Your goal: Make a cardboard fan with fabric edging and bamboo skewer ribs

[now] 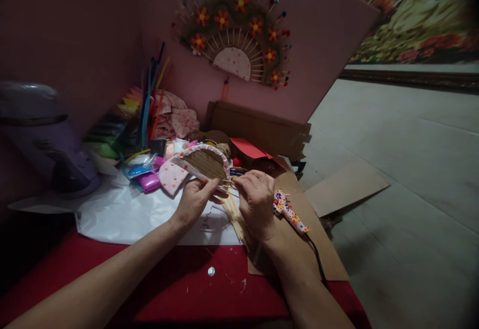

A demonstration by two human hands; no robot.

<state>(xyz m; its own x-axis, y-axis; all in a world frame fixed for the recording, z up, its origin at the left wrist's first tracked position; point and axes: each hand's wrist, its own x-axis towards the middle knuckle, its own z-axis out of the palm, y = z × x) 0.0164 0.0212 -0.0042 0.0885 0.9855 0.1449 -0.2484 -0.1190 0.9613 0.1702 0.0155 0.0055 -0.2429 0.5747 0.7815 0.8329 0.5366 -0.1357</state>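
My left hand point(198, 196) grips a half-circle cardboard piece point(209, 163) along its lower edge, the thumb on top. White cloth with red dots wraps the curved rim. Beside it lies a second half-circle point(172, 176) covered in the same dotted cloth. My right hand point(256, 194) pinches a thin wooden stick point(229, 182) at the corner of the cardboard piece; whether the stick is fixed there is unclear. Below my hands a bundle of wooden sticks point(235, 214) rests on white sheeting. Right of my right hand lies a flower-patterned glue gun point(294, 218).
A fan decoration point(232, 34) with orange flowers hangs on the pink board. Clay packets point(149, 181), pipe cleaners point(149, 99) and a purple container point(56, 149) stand left. Flat cardboard point(318, 249) lies on the red tablecloth point(168, 284), with a black cord point(317, 256) across it.
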